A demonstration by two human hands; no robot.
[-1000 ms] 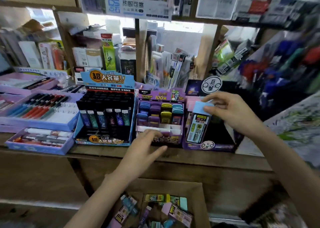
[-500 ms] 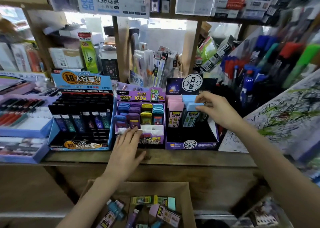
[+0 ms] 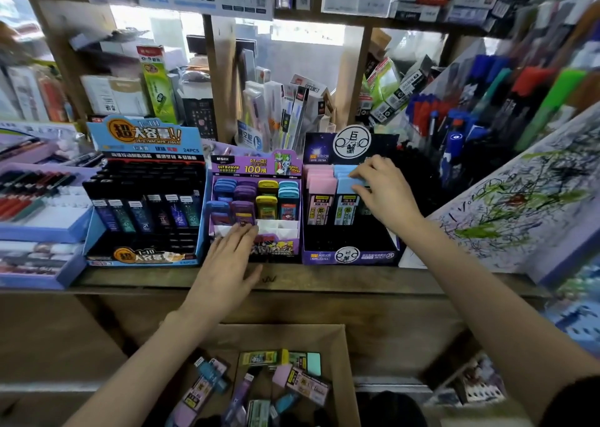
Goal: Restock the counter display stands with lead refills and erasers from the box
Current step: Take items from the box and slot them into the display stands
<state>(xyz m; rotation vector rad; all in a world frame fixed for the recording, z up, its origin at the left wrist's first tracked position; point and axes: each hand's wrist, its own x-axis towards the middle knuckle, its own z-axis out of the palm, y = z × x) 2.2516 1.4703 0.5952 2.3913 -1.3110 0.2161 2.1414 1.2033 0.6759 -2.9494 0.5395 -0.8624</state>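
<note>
counter: wooden counter, three display stands side by side along its front edge, shelves of stock behind
left stand: blue stand toward the counter's left end, rows of black lead tubes standing upright, looks full
middle stand: purple stand mid-counter, coloured lead cases (blue, purple, yellow, teal) in the back rows, white front slots bare
right stand: dark purple stand just right of the middle one, row of pink packs on its left, blue row beside it, front of the stand dark and unfilled
left hand: left hand palm down, fingers straight and fairly close together, fingertips on the middle stand's front slots, heel over the counter's front edge, holding nothing
right hand: right hand over the right stand, narrow pinch, fingers and thumb on the top of the front blue pack
blue pack: upright in the blue row, touching the pink row on its left
box: cardboard box below the counter's front edge, between the forearms, open top
box contents: loose packs lying flat and jumbled, pink, blue, green, purple; blurred, exact type can't tell
left end: pen trays beside the blue stand
right end: scribble pad tilted, just beside the right stand
</note>
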